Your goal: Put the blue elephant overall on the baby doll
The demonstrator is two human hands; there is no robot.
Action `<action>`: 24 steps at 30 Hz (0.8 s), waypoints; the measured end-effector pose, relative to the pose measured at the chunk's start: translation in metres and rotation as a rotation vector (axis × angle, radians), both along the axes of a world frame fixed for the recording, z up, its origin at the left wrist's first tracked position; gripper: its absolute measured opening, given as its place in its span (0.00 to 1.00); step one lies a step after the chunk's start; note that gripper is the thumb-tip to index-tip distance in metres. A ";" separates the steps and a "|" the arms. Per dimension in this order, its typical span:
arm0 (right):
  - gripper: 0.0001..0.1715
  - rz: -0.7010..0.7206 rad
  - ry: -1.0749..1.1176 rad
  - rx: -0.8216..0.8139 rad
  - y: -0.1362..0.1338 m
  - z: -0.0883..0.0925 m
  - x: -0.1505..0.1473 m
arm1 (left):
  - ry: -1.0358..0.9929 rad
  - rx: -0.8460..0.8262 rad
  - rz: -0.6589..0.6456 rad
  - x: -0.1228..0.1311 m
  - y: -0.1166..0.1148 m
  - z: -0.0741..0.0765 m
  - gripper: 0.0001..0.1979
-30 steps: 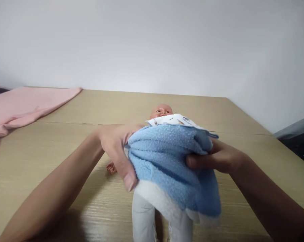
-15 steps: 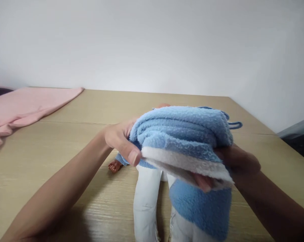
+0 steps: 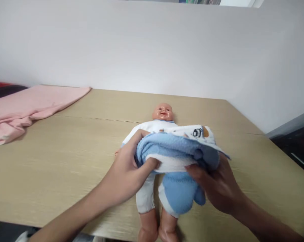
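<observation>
Lowered and gathered since the frame half a second ago, the blue-and-white terry-cloth garment (image 3: 177, 144) has been brought below the doll's head (image 3: 162, 111), which had been almost wholly hidden behind it. An embroidered eye (image 3: 197, 132) and an orange-brown patch (image 3: 205, 131) have been turned into sight on the white upper face of the fabric. More of the doll's legs has also been brought into view, down to the bare lower parts.

Bunched cloth is grasped at its left side by the left hand (image 3: 131, 171), with the thumb pressed on the white band (image 3: 170, 163) at the near edge. At the other side, the garment is gripped by the right hand (image 3: 220, 188), its thumb laid against the same band. The right hand's other fingers are largely hidden by the folds.

The garment is held up over the middle of the doll (image 3: 154, 125), which is laid on its back on the wooden table (image 3: 73, 174) with its head toward the wall (image 3: 141, 50). By a hanging blue part (image 3: 180, 195), one of the white-clothed legs is mostly covered. A white top with a blue collar is worn by the doll. At the far left, a pink cloth (image 3: 48, 101) is spread, its near edge crumpled.
</observation>
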State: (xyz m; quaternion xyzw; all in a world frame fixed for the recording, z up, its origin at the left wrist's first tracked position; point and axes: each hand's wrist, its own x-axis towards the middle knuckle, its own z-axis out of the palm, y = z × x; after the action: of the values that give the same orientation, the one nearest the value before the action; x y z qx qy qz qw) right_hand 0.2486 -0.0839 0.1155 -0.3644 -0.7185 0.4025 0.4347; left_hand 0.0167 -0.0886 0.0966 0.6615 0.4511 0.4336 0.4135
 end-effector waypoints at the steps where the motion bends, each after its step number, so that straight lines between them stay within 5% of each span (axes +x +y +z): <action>1: 0.08 -0.034 -0.011 -0.011 -0.007 -0.003 -0.001 | 0.023 -0.004 0.015 0.000 -0.011 -0.004 0.09; 8: 0.09 -0.027 -0.304 -0.471 -0.028 -0.038 0.002 | 0.059 -0.255 0.024 -0.010 -0.055 -0.049 0.14; 14: 0.07 -0.004 -0.349 -0.430 -0.016 -0.058 -0.002 | 0.037 -0.330 0.021 -0.005 -0.054 -0.069 0.12; 24: 0.08 -0.037 -0.298 -0.343 0.010 -0.093 0.004 | -0.010 -0.247 -0.022 -0.006 -0.019 -0.088 0.16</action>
State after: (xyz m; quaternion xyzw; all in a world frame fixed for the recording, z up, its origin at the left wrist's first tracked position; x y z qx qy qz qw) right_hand 0.2524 -0.0735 0.0222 -0.5014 -0.6891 0.4524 0.2629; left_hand 0.0104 -0.1071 0.0086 0.6082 0.4917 0.3733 0.4990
